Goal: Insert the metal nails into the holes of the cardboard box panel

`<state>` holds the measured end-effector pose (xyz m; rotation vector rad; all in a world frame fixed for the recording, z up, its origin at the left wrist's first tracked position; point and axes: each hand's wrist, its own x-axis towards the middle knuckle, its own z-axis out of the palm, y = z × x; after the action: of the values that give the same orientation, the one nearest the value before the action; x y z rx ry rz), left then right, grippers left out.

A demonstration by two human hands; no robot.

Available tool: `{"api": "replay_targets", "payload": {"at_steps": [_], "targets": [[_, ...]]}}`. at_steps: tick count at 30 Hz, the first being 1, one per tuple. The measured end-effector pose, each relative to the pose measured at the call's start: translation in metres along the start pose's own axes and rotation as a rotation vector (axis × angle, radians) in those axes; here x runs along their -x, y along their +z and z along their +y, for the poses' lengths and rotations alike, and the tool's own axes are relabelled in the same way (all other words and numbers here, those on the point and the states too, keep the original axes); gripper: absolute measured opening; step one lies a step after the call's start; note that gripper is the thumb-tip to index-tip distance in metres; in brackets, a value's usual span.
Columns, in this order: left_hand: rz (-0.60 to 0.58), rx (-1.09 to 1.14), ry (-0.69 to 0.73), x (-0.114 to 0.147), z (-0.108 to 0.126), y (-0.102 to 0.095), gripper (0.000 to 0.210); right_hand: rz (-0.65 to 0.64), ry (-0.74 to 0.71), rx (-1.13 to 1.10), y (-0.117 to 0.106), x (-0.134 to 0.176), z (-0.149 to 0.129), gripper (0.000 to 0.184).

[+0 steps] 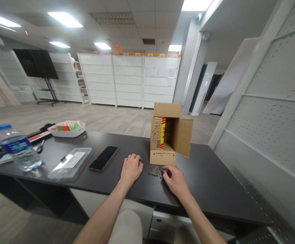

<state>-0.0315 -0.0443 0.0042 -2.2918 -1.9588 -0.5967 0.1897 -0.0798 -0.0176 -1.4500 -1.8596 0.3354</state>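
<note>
A small pile of thin metal nails (pixel 155 170) lies on the dark desk, just in front of an open cardboard box (pixel 155 135). The box faces me with its flaps spread; its lower flap (pixel 162 158) has a row of small dark holes and reaches down to the nails. My right hand (pixel 174 179) is at the right side of the pile, thumb and forefinger pinched at the end of one nail. Left of the pile, my left hand (pixel 132 168) rests on the desk with its fingers curled in; its fingertips are partly hidden.
On the desk (pixel 213 183) to the left are a black phone (pixel 103 158), a clear plastic case (pixel 71 163), a water bottle (pixel 17 149) and a white basket (pixel 68 133) of colourful packets. A perforated panel (pixel 272 112) stands along the right.
</note>
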Motion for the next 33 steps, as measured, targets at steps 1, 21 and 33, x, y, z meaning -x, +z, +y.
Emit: {"api": "replay_targets", "payload": {"at_steps": [1,21,33], "targets": [[0.001,0.002,0.001,0.000,0.000,0.000,0.018,-0.016,-0.006,0.017,0.000,0.000,-0.001,0.025],[0.017,0.144,0.234,0.008,-0.002,-0.004,0.015,-0.173,-0.157,0.129,-0.010,0.007,-0.018,0.025],[-0.079,0.231,0.363,0.012,0.000,-0.008,0.013,-0.173,-0.156,0.103,-0.006,0.004,-0.013,0.018]]}}
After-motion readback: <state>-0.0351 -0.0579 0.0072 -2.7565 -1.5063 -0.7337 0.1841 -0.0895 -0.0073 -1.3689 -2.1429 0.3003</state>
